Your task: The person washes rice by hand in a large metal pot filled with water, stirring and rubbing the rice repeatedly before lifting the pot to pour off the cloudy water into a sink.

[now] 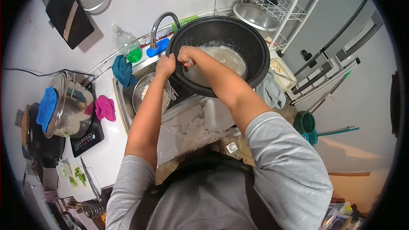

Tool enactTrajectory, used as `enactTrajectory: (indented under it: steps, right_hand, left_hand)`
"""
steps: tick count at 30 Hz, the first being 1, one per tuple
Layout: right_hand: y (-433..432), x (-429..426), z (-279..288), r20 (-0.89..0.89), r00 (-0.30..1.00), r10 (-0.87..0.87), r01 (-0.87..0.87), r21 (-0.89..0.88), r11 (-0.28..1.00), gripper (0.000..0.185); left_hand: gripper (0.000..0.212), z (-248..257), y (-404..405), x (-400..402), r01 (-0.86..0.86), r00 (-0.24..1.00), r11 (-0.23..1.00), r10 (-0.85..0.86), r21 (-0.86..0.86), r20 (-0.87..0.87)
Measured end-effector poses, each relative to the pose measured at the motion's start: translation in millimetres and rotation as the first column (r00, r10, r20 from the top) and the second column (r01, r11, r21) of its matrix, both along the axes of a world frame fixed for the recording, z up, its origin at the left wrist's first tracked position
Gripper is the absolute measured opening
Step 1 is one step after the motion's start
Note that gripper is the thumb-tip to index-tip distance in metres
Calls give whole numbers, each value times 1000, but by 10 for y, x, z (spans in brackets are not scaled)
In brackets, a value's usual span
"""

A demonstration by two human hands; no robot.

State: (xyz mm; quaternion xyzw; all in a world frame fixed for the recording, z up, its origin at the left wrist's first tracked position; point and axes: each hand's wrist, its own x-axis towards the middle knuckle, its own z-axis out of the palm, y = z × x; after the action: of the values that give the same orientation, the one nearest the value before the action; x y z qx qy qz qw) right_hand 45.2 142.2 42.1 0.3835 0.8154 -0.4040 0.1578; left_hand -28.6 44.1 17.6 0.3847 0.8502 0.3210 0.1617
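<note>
A large black pot (pixel 220 28) is tilted over the sink, its mouth turned towards me. Cloudy whitish water with pale bits (pixel 223 58) lies in its bottom. My left hand (pixel 166 65) grips the pot's left rim, thumb up. Inside the pot, against the left wall, is my right hand (pixel 187 56) with its fingers curled. A small dark and red bit shows beneath those fingers; I cannot tell what it is. Below my left forearm, a metal strainer bowl (pixel 137 94) with whitish food in it sits in the steel sink (pixel 127 92).
A curved faucet (pixel 156 28) rises behind the pot's left side, near a blue brush (pixel 158 48) and a bottle of green liquid (pixel 134 54). At left stand an induction cooker (pixel 86 140) and a lidded glass pot (pixel 72 111). A knife (pixel 91 179) lies on a cutting board (pixel 76 193).
</note>
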Motion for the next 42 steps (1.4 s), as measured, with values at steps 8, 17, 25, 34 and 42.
enactTrajectory:
  steps: [8,17,25,34,42]
  right_hand:
    - [127,29,58,5,997,-77,77,-67,995,19]
    - [166,106,15,-86,983,-160,157,-38,987,16]
    - [167,55,8,-102,985,-142,137,-53,989,14]
    - [-11,-13,92,38,999,29,-28,-29,999,18]
    - [76,252,110,-24,997,74,-74,17,997,12]
  left_hand:
    - [56,-55,13,-9,-12,1000,1000,11,21,5]
    - [57,18,46,48,5,1000,999,-5,40,-1]
    - [57,-14,63,-3,1,1000,1000,-1,11,5]
    - [58,-42,-1,-12,-22,1000,1000,22,1,-15]
    - [54,7,28,154,-124,988,985,111,120,110]
